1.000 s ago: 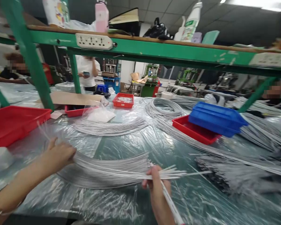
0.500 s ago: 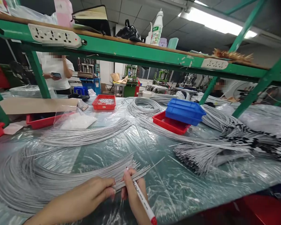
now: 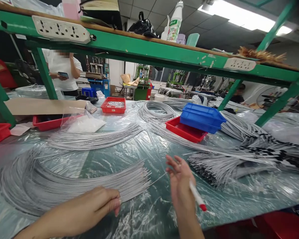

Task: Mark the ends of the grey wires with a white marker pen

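Observation:
A curved bundle of thin grey wires [image 3: 89, 181] lies on the plastic-covered table, its loose ends fanned toward the middle. My left hand [image 3: 97, 204] is closed on the near edge of this bundle, a little before the ends. To the right of the ends, my right hand [image 3: 180, 179] is raised palm up, fingers partly curled. A white marker with a red end [image 3: 197, 196] rests in it, sticking out past the thumb side toward the lower right. One single wire reaches from the bundle to my right fingers; whether they touch it I cannot tell.
Blue trays [image 3: 201, 118] sit on a red tray [image 3: 185, 131] at the back right, near black-marked wire bundles [image 3: 221, 166]. Behind are a coiled bundle [image 3: 155, 111] and a red bin of small parts [image 3: 113, 105]. A green shelf beam [image 3: 149, 48] crosses above. A person stands back left.
My right hand has moved right, away from the wire ends, and turned its palm up with the marker still in it. My left hand has stayed on the bundle. The view has shifted slightly.

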Demonstrator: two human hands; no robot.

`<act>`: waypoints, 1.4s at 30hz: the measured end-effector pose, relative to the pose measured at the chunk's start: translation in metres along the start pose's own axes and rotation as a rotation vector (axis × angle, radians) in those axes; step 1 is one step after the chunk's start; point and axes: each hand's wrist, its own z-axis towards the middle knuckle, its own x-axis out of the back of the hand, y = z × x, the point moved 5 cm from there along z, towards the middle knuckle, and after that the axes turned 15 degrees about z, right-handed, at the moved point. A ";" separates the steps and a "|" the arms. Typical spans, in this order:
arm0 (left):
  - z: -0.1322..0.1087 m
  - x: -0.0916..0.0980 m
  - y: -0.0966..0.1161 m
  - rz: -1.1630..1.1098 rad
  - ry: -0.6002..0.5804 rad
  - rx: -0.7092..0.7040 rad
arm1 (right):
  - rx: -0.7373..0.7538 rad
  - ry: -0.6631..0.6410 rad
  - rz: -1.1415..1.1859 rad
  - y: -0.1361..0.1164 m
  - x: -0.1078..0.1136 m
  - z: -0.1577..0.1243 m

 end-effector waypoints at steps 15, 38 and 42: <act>0.002 0.002 0.016 -0.124 0.092 -0.033 | -0.070 -0.785 -0.199 0.012 -0.066 -0.055; 0.007 -0.008 0.001 -0.498 0.105 0.018 | -0.303 -0.773 -0.352 0.044 -0.050 -0.073; 0.010 -0.010 0.002 -0.557 0.060 0.007 | -0.288 -0.776 -0.346 0.044 -0.048 -0.073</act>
